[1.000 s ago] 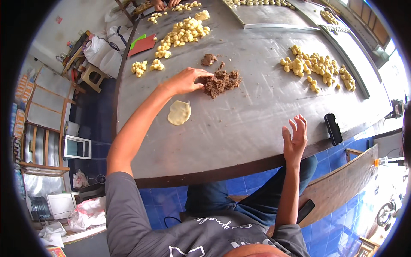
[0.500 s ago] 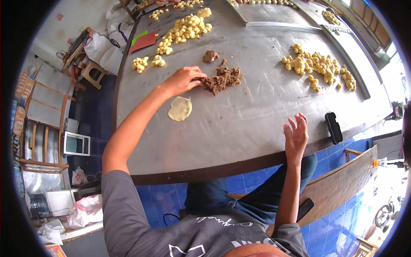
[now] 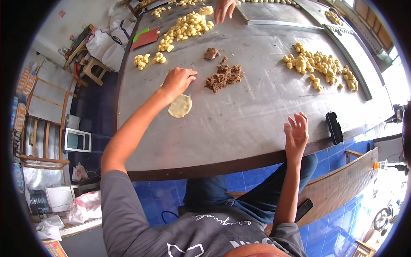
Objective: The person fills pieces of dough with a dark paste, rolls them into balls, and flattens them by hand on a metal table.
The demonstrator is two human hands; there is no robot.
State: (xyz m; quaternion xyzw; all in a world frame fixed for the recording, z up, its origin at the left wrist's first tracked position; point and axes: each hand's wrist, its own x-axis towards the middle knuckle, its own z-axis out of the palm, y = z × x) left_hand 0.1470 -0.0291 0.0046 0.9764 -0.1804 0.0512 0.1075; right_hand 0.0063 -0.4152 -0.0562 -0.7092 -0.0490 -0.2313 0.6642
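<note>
My left hand (image 3: 178, 82) is closed above the table, between a flat pale dough round (image 3: 180, 106) and a crumbly pile of brown filling (image 3: 224, 78). Its fingertips press together, and what they hold, if anything, is hidden. The wrist partly covers the upper edge of the round. A smaller brown lump (image 3: 211, 54) lies just beyond the pile. Over the table's front edge, to the right, my right hand (image 3: 296, 136) is raised with its fingers loosely bent and apart, holding nothing.
Yellow dough balls (image 3: 188, 26) are heaped at the far left, and another heap (image 3: 319, 64) lies on the right. A red card (image 3: 145, 37) is by the left edge. A black case (image 3: 334, 127) rests near the right corner. Another person's hand (image 3: 224, 9) reaches in at the far side.
My left hand has left the brown pile and moved left, toward the dough round, with its fingers closed. The other person's hand has come in farther. My right hand stays put.
</note>
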